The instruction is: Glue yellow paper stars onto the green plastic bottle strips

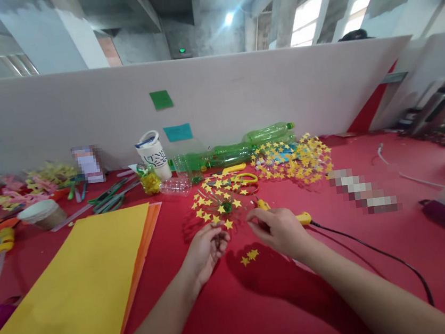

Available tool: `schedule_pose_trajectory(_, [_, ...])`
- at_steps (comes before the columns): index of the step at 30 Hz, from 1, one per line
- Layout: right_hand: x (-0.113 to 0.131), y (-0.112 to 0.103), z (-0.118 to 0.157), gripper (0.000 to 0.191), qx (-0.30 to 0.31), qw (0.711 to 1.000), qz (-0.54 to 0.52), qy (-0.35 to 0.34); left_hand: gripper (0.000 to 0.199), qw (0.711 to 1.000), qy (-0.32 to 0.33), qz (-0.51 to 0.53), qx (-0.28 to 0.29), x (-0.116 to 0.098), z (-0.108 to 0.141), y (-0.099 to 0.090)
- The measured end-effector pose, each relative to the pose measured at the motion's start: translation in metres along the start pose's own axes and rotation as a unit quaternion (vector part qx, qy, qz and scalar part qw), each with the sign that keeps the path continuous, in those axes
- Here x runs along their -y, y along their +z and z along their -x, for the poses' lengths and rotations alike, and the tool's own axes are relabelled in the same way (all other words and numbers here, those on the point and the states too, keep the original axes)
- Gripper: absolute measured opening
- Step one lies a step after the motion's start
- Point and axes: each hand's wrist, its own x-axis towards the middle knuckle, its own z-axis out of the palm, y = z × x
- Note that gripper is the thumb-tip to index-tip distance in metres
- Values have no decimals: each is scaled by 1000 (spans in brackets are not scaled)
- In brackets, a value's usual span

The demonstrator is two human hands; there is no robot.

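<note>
Yellow paper stars on thin stems spread from a green bottle piece (pixel 227 207) at the middle of the red table. Just in front of it is my left hand (pixel 211 243), its fingers curled near the lowest star (pixel 228 224); what they hold, if anything, is too small to tell. My right hand (pixel 275 228) hovers to the right with thumb and fingers bent together, and nothing can be made out between them. Between and below the hands lie a few loose yellow stars (pixel 249 257). A yellow-handled corded tool (pixel 304 218) lies partly hidden behind my right hand.
Yellow sheets (pixel 78 280) over orange ones cover the left front. Green bottles (pixel 232 153), a white cup (pixel 156 158), scissors (pixel 248 181) and a larger star cluster (pixel 296 161) stand or lie behind. A black cord (pixel 370 249) crosses the right side. A pale partition (pixel 238 95) rises behind.
</note>
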Motion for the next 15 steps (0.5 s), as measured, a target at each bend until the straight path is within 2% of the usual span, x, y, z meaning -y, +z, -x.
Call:
schedule_pose_trajectory(2, [-3, -1, -1, 11, -25, 999, -30, 34, 14, 999, 32, -21, -12, -1, -1, 0])
schedule_pose_trajectory(4, [-11, -4, -6, 7, -70, 987, -102, 106, 17, 998, 49, -32, -21, -2, -3, -1])
schedule_pose_trajectory(5, [-16, -5, -9, 6, -92, 968, -169, 163, 19, 998, 48, -29, -27, -4, -5, -2])
schedule_pose_trajectory(6, [-23, -6, -13, 4, -109, 936, -249, 222, 21, 998, 42, -23, -33, -5, -6, -4])
schedule_pose_trajectory(7, [-29, -5, -18, 5, -108, 887, -347, 283, 23, 999, 33, -16, -38, -7, -9, -5])
schedule_pose_trajectory(8, [-34, -4, -23, 12, -83, 827, -443, 335, 24, 999, 20, -9, -41, -9, -11, -7])
schedule_pose_trajectory(10, [-42, 0, -32, 24, -29, 778, -513, 361, 25, 999, -9, -6, -34, -14, -17, -11])
schedule_pose_trajectory(13, [-45, 10, -42, 30, 37, 743, -562, 362, 23, 999, -32, -7, -13, -19, -25, -14])
schedule_pose_trajectory(15, [-42, 14, -45, 32, 58, 724, -589, 355, 24, 999, -36, -7, -3, -20, -27, -13])
